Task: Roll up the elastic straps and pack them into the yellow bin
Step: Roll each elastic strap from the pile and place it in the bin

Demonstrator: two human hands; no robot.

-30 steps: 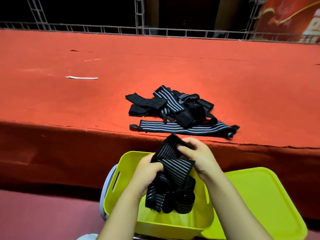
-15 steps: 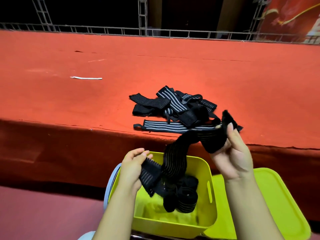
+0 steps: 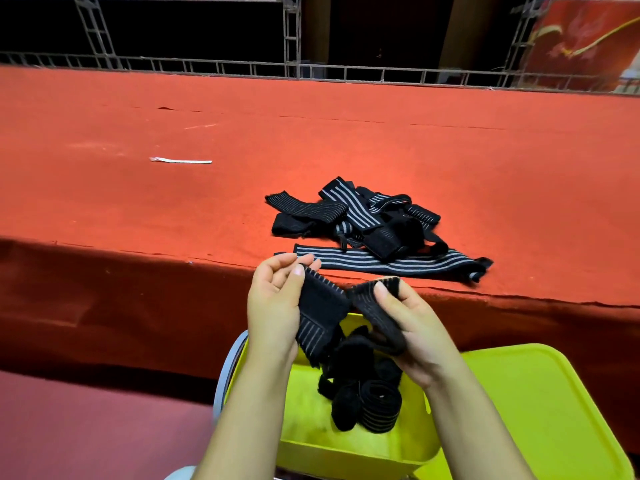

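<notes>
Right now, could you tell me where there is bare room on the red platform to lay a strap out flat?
The red platform is bare left of the strap pile, up to the white strip, and right of the pile. It is crowded at the front edge, around the flat striped strap.

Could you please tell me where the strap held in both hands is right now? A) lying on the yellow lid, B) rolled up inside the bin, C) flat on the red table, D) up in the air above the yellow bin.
D: the left hand and right hand hold the strap unrolled in the air over the bin, near the table's edge.
</notes>
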